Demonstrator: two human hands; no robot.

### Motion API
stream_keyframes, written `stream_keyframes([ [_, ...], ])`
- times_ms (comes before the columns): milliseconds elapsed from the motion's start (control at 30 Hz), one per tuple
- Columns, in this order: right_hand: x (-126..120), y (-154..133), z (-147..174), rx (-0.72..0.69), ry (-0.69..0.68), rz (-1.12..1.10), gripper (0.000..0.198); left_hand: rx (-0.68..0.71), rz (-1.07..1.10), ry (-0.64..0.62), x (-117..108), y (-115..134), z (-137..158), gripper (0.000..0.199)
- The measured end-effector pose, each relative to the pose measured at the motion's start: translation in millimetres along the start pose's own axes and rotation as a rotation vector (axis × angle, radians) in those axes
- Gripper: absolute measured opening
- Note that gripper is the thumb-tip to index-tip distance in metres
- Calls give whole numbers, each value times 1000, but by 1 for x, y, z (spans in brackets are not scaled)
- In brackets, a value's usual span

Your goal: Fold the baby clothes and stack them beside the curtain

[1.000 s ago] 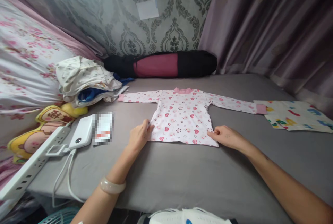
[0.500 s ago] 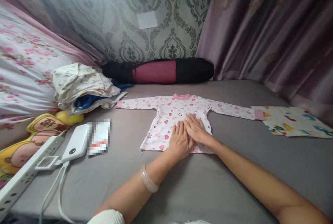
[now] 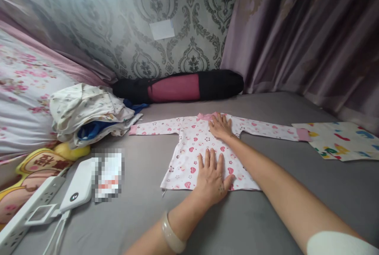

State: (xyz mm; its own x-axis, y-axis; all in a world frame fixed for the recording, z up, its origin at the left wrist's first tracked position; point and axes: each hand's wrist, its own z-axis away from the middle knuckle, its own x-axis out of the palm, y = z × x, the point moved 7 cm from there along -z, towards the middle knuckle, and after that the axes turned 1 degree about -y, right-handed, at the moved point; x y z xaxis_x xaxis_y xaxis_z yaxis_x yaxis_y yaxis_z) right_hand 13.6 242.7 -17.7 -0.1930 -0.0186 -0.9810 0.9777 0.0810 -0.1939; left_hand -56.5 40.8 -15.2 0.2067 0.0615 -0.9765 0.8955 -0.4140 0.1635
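A small white long-sleeved shirt (image 3: pixel 183 156) with pink hearts, flowers and pink cuffs lies spread flat on the grey sheet (image 3: pixel 142 168), sleeves stretched out to both sides. My left hand (image 3: pixel 211 178), a pale bangle (image 3: pixel 171 233) on its wrist, rests flat on the lower front near the hem, fingers spread. Higher up, my right hand (image 3: pixel 220 127) lies flat on the chest just below the pink collar (image 3: pixel 204 116), partly covering it. Neither hand grips the cloth. The right cuff touches or overlaps a folded cloth with colourful prints (image 3: pixel 346 138); which, I cannot tell.
On the left are a heap of clothes (image 3: pixel 89 105), a yellow cartoon cushion (image 3: pixel 38 168), a power strip (image 3: pixel 32 207), a white power bank (image 3: pixel 79 184) with cables, and a blurred packet (image 3: pixel 109 176). A black and dark-red roll (image 3: pixel 174 88) lies along the wall.
My hands were together on the shirt's lower middle. The right hand has moved up to the collar, while the left stays near the hem with fingers more spread. The view has shifted slightly.
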Motion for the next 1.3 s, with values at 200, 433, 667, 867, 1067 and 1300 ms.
stream_keyframes([
  [200, 2, 3, -8, 6, 13, 11, 59, 4, 46, -27, -6, 0, -1, 76],
  [433, -26, -30, -18, -76, 122, 68, 44, -164, 124, 170, -31, -40, -17, 49],
  [667, -19, -78, -42, -296, 80, 157, 36, -188, 36, 62, -17, -72, -28, 61],
  [867, -12, -77, -62, -272, 104, 171, 29, -263, 132, -71, -14, -92, -33, 103],
  [1067, -10, -77, -57, -265, 269, 91, 38, -366, 128, -116, -11, -96, -31, 115],
  [1300, -4, -71, -55, -133, 274, -32, 41, -370, 118, -127, -13, -97, -31, 115],
])
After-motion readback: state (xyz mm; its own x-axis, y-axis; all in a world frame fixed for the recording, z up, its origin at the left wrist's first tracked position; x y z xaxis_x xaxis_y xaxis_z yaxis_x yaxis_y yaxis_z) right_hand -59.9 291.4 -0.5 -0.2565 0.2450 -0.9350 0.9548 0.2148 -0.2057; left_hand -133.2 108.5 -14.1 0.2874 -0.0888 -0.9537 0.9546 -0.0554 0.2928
